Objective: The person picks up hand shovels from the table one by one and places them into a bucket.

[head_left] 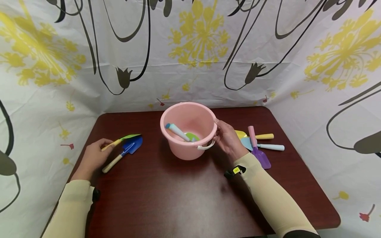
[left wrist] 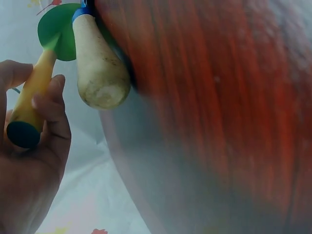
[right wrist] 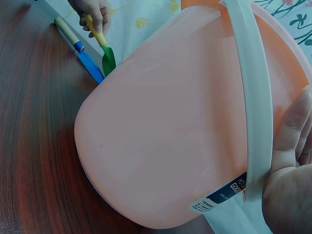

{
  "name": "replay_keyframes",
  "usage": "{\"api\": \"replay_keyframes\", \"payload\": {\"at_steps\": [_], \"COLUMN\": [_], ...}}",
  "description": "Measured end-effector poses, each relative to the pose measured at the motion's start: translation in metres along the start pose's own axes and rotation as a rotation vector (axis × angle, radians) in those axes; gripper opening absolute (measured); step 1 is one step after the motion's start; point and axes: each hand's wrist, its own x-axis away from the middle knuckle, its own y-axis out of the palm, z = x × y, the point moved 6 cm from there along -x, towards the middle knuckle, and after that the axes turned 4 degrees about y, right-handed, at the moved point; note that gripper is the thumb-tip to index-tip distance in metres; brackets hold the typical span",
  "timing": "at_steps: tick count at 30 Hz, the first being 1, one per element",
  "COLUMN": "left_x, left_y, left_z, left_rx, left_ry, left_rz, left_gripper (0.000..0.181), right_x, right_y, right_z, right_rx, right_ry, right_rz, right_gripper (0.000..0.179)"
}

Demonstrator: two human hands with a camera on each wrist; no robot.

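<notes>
My left hand [head_left: 93,157] pinches the yellow handle of a small green hand trowel [head_left: 130,136] at the table's left side. Beside it lies a blue trowel [head_left: 133,145] with a wooden handle; in the left wrist view that handle [left wrist: 103,73] is close to my fingers. A pink bucket [head_left: 187,152] stands mid-table, its white handle [head_left: 206,145] hanging down at the front right. With my right hand [head_left: 227,140] I grip the bucket's right rim, thumb at the edge. Inside the bucket leans a tool with a light blue handle [head_left: 179,132]; something green [head_left: 192,136] shows beyond it.
Right of the bucket, several toy shovels overlap: one yellow [head_left: 264,136], one light blue with a pale handle [head_left: 271,147], one purple with a pink handle [head_left: 262,160]. A patterned cloth [head_left: 193,82] surrounds the dark wooden table [head_left: 166,195] at the back and sides.
</notes>
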Motion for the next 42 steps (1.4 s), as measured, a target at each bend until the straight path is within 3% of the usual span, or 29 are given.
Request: {"api": "replay_keyframes", "payload": {"at_steps": [10, 30, 42], "left_x": [-0.004, -0.005, -0.007], "left_y": [-0.001, -0.006, -0.011], "left_z": [0.004, 0.017, 0.032], "left_rx": [-0.001, 0.011, 0.039], "left_ry": [-0.026, -0.029, 0.009], "left_rz": [0.052, 0.081, 0.048], "left_gripper": [0.04, 0.031, 0.031], "right_x": [-0.001, 0.0, 0.001], "right_y": [-0.001, 0.001, -0.002], "right_z": [0.001, 0.0, 0.0], "right_rx": [-0.011, -0.024, -0.012], "right_ry": [-0.001, -0.001, 0.005], "right_rz": [-0.001, -0.009, 0.007], "right_gripper": [0.029, 0.031, 0.029]}}
